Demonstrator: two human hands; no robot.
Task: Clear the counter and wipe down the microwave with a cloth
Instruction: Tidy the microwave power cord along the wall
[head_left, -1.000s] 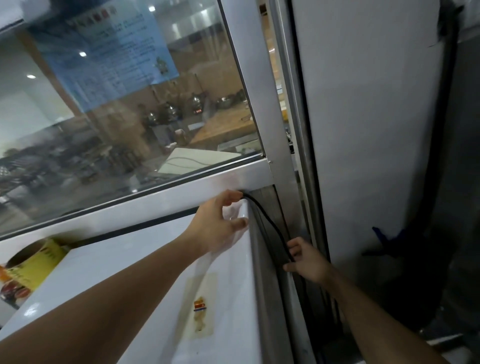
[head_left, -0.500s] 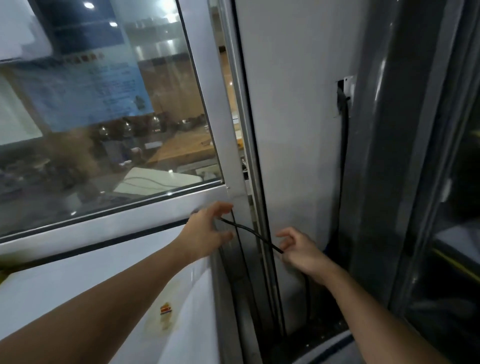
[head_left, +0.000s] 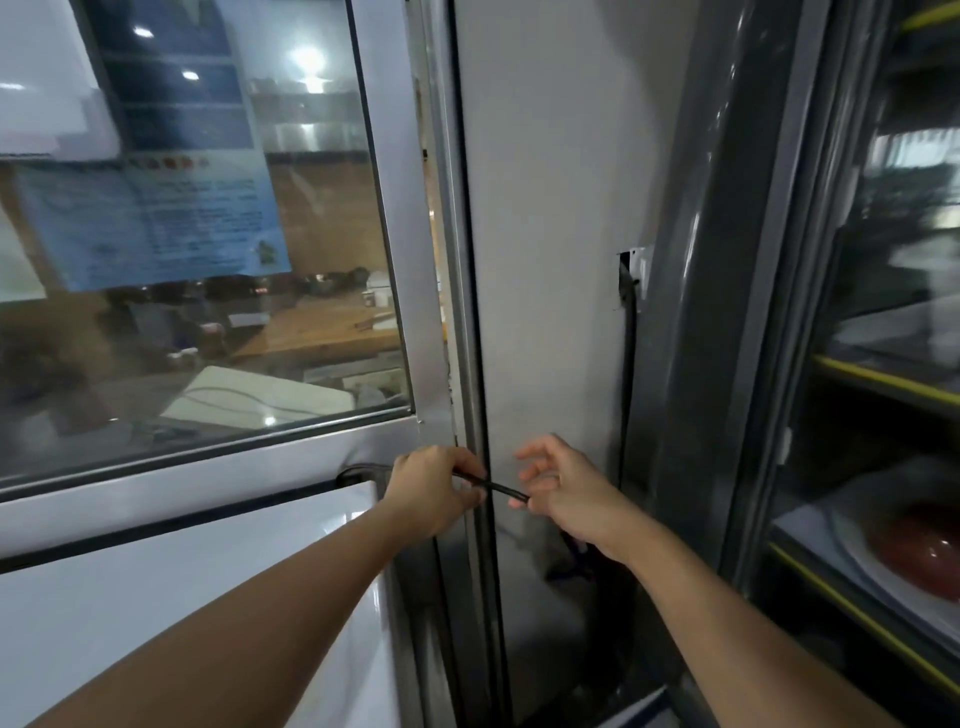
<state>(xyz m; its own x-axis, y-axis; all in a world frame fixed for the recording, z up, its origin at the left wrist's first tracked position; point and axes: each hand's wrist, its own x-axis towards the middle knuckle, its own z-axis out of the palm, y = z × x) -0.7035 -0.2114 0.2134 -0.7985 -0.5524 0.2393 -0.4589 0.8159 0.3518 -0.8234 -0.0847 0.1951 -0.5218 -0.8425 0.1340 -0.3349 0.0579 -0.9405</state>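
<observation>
Beside the rear corner of the white microwave (head_left: 218, 597), a thin black cord (head_left: 496, 487) is stretching between the person's two hands. The left hand (head_left: 434, 491) is gripping the cord with its fingers curled round it just past the microwave's top edge, and the right hand (head_left: 566, 491) is pinching the cord's other end between thumb and lower fingers, its upper fingers lying loosely spread. The short visible length of cord is crossing the metal frame post (head_left: 410, 291) at a slight downward slant to the right. Half a second ago the hands were further apart and the cord ran longer between them; now they are sitting close together, and the left hand has come off the microwave's corner and is lying level with the right. From behind the left hand the cord is looping back along the top rear edge of the microwave. Behind the hands a grey wall panel (head_left: 550, 260) is standing, with a wall socket (head_left: 636, 273) and a second dark cable (head_left: 629, 374) hanging down from it. A glass window (head_left: 208, 234) is filling the upper left, and a glass-fronted cabinet (head_left: 883, 415) is standing at the right.
</observation>
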